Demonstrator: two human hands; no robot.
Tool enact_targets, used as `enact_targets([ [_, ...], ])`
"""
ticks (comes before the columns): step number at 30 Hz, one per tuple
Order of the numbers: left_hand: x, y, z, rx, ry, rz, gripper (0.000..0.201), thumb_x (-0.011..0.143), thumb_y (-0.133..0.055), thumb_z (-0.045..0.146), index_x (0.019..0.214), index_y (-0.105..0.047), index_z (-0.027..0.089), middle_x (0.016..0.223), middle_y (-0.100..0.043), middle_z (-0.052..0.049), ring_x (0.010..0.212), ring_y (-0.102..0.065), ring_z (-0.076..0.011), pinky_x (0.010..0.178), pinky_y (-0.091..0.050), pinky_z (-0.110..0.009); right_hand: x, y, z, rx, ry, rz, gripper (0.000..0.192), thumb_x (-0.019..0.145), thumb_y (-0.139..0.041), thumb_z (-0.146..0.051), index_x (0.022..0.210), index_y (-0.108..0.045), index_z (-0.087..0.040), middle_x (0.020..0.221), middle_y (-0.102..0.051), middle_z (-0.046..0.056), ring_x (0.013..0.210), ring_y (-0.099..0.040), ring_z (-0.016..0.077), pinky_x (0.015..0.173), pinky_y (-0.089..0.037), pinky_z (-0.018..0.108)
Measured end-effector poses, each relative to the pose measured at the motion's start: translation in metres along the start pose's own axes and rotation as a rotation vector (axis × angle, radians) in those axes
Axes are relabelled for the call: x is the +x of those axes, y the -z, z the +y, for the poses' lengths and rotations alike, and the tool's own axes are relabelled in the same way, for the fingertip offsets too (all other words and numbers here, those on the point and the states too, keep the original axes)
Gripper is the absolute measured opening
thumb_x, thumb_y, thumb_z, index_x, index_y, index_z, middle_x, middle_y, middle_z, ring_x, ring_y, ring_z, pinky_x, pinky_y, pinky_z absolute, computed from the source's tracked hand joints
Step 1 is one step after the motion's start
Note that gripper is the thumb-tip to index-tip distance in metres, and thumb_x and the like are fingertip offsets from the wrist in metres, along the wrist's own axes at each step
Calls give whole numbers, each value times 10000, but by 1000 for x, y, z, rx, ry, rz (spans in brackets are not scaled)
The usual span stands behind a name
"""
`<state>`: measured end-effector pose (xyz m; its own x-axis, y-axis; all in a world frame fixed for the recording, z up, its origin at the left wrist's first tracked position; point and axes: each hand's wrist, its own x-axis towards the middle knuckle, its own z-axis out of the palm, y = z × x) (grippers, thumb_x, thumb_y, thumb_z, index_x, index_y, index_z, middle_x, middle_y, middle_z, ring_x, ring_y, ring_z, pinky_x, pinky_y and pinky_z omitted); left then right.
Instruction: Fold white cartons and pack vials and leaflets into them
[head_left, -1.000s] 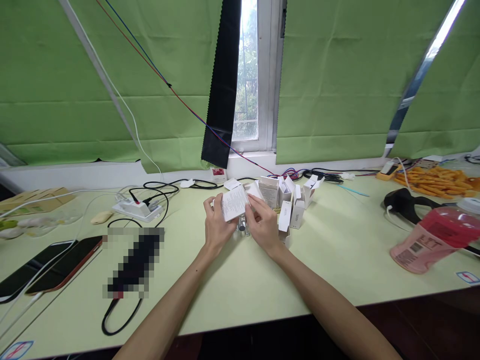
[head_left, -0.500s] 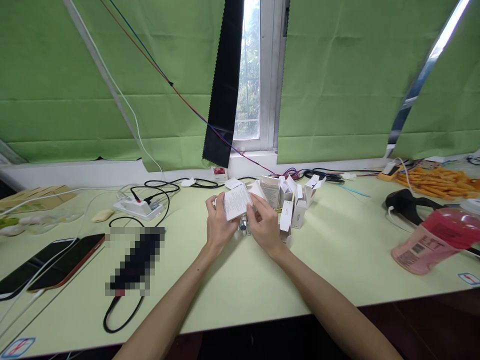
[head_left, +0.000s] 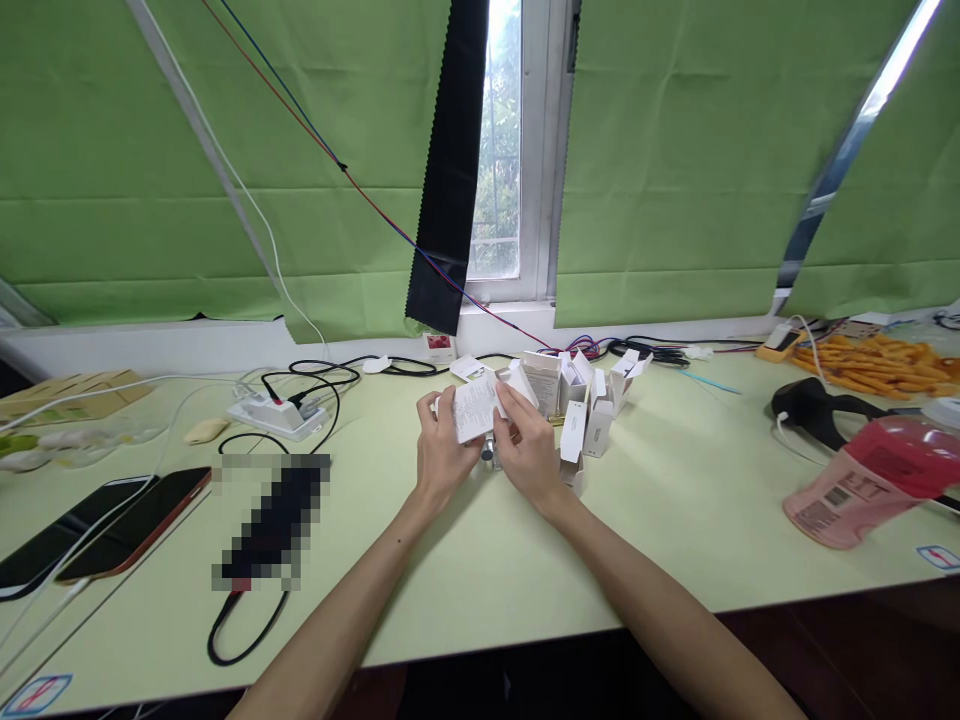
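Note:
My left hand [head_left: 444, 455] is closed around a small white cardboard box [head_left: 474, 408] with fine print on its face, held tilted above the table. At the box's right edge, the fingers of my right hand [head_left: 531, 445] pinch the cardboard. Behind my right fingers a white flap or second box [head_left: 519, 380] shows in part; I cannot tell which. A small shiny metal piece [head_left: 488, 450] sits below, between my hands, partly hidden. Several opened white boxes [head_left: 598, 425] stand just right of my right hand, flaps up.
On the left are a power strip [head_left: 277, 415], two phones [head_left: 135, 525] and a blurred-out dark object [head_left: 274, 520] with a cable loop. To the right stand a pink bottle [head_left: 855, 485], a black strapped device [head_left: 814, 410] and a heap of orange pieces [head_left: 885, 365]. Cables [head_left: 645, 350] run along the back.
The held box and my left hand have shifted slightly right, and the box has turned a little. My right hand stays at its edge, nearly unmoved.

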<state>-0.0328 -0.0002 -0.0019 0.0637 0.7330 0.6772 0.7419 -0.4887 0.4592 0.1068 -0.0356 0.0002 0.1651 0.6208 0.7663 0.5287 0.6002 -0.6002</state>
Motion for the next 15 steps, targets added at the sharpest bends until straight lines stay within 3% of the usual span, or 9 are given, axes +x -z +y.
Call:
enact_targets([
  [15, 0, 0, -1, 25, -13, 2, 746, 703, -711, 226, 1384, -407, 207, 1296, -435, -150, 904, -655, -255, 612, -564, -351, 1, -1, 3, -2, -11, -20, 499, 936, -475, -128, 1417, -577, -215, 1451, -578, 104, 1303, -595, 242, 1005, -569, 378],
])
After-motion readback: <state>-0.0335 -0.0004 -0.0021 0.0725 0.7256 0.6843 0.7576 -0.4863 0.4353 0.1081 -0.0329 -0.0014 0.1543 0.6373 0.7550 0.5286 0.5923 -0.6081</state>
